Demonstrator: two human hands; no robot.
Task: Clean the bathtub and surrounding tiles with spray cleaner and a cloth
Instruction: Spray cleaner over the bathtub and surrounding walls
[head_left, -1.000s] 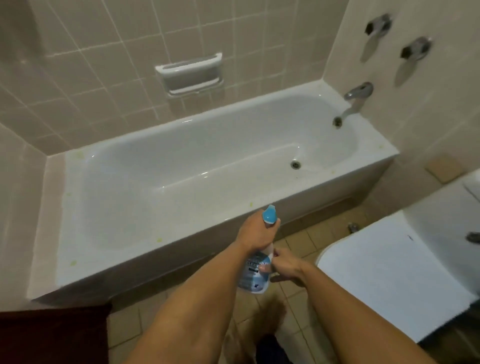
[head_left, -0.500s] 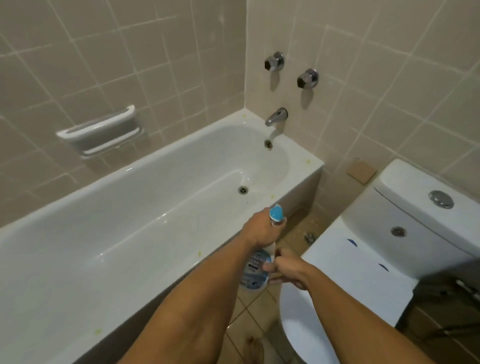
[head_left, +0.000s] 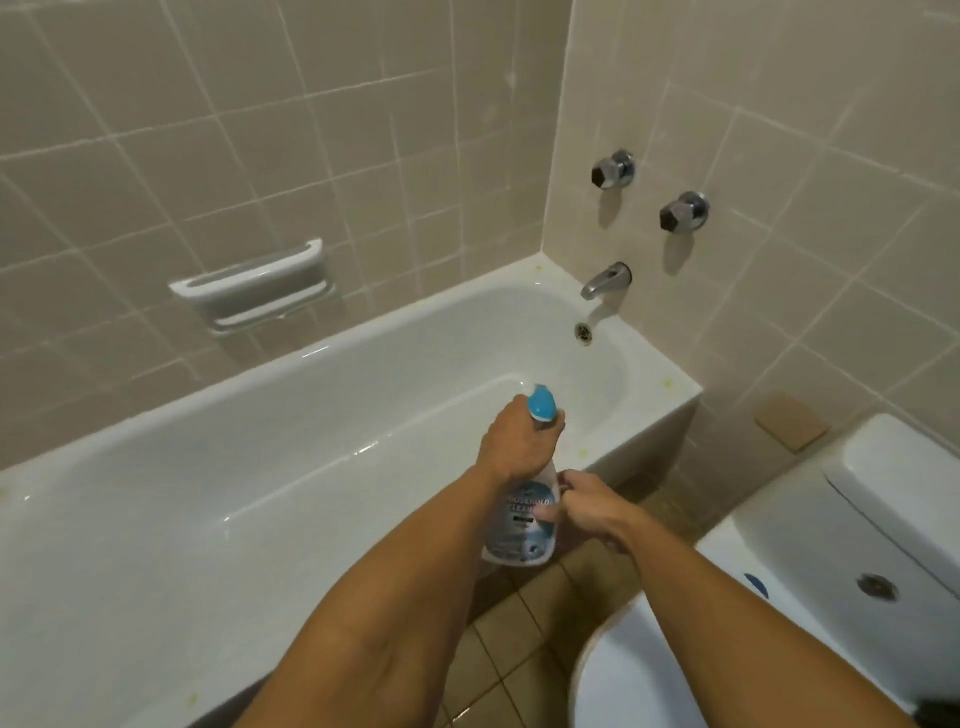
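The left hand (head_left: 519, 447) wraps the neck of the spray bottle (head_left: 522, 525) just under its blue head (head_left: 540, 408), a grip that probably puts a finger on the trigger. The right hand (head_left: 587, 506) pinches the bottle's labelled body, seemingly to steady it. The bottle hangs upright over the tub (head_left: 249, 467) rim, nozzle facing the basin, tap (head_left: 602, 280) and tiles (head_left: 311, 130) beyond. No cloth shows.

A translucent plastic spray bottle (head_left: 521, 525) with a blue trigger head and a blue-and-white label hung upright over the near rim of the glossy white bathtub (head_left: 311, 441), below beige wall tiles (head_left: 260, 156).
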